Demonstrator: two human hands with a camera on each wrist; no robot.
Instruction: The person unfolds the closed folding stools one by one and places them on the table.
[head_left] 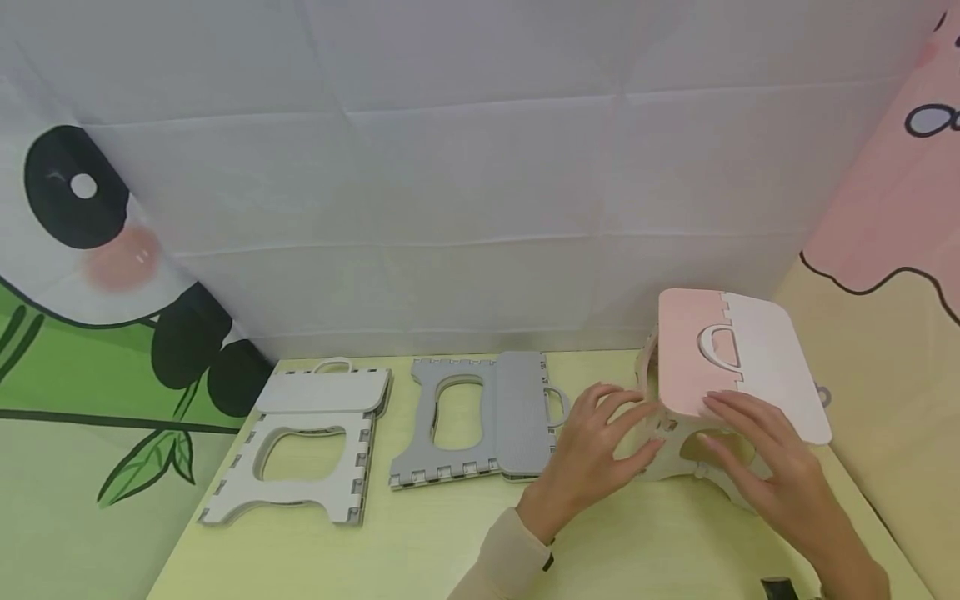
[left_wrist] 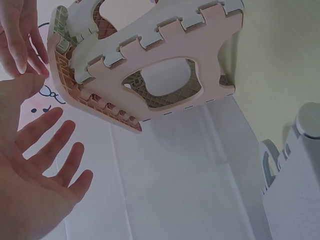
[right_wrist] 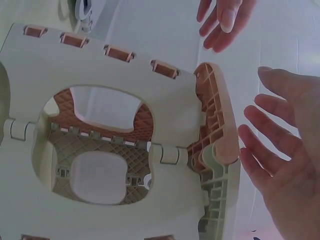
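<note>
A pink and white folding step stool [head_left: 693,350] stands unfolded at the right of the table, its seat on top with a small carry handle [head_left: 720,346]. My left hand [head_left: 600,437] is beside the stool's near left corner, fingers spread and loosely bent, holding nothing. In the left wrist view its palm [left_wrist: 35,185] faces the stool with a gap between. My right hand [head_left: 783,467] is at the near edge of the seat. Its fingertips lie over or against that edge; the right wrist view shows these fingers [right_wrist: 270,150] relaxed and close to the seat, contact uncertain.
A grey folding stool [head_left: 521,417] lies folded flat just left of my left hand. Farther left lies a white folded stool [head_left: 322,392]. White cloth [head_left: 480,192] hangs behind the pale yellow table [head_left: 442,542]. A small black object [head_left: 778,588] shows at the bottom edge.
</note>
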